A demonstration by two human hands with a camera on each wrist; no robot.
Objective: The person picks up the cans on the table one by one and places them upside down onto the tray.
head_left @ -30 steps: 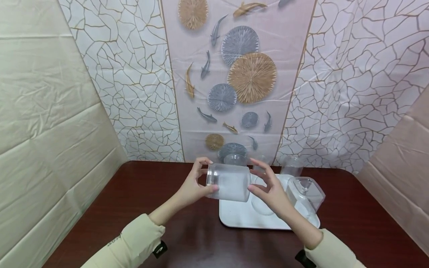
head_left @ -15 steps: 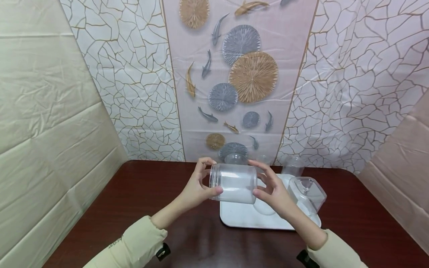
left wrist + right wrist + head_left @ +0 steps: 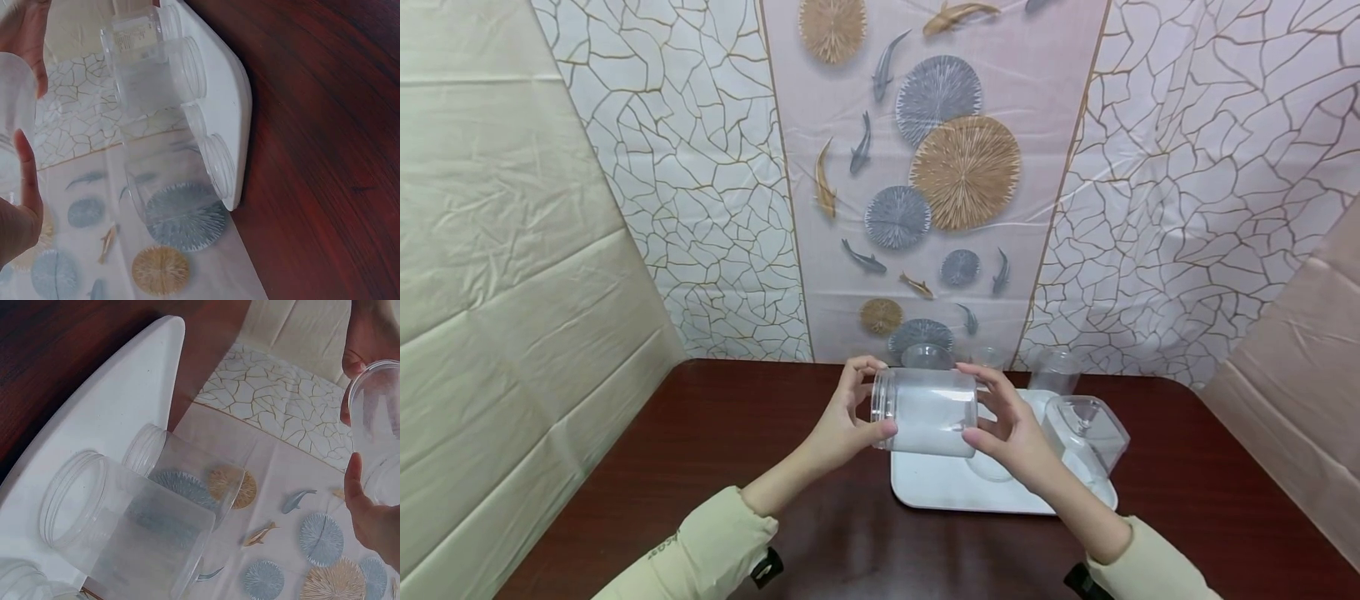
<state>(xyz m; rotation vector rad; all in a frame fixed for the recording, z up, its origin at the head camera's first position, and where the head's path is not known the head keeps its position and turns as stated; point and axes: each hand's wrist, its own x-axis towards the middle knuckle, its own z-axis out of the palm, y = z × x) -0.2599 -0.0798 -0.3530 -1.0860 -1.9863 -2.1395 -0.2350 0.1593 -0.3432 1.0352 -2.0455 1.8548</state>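
Note:
A clear plastic jar [image 3: 928,412] is held sideways above the table, its threaded mouth to the left and its base to the right. My left hand [image 3: 842,421] grips the mouth end, thumb on the near side and fingers over the top. At the base end my right hand [image 3: 1011,425] holds it the same way, with the thumb low on the wall. Only part of this jar [image 3: 15,94] shows in the left wrist view. In the right wrist view, the jar [image 3: 378,419] sits between both hands at the right edge.
Under and behind the held jar lies a white tray [image 3: 925,492] on the dark red table [image 3: 820,533]. Several clear containers stand on it, including a squarish one [image 3: 1093,429] at right and a jar [image 3: 150,531] mouth down. A patterned cloth [image 3: 730,208] hangs behind.
The jar has shifted slightly right and turned a little, its wall now showing clearer with a bright glare. Both hands moved along with it, keeping their hold.

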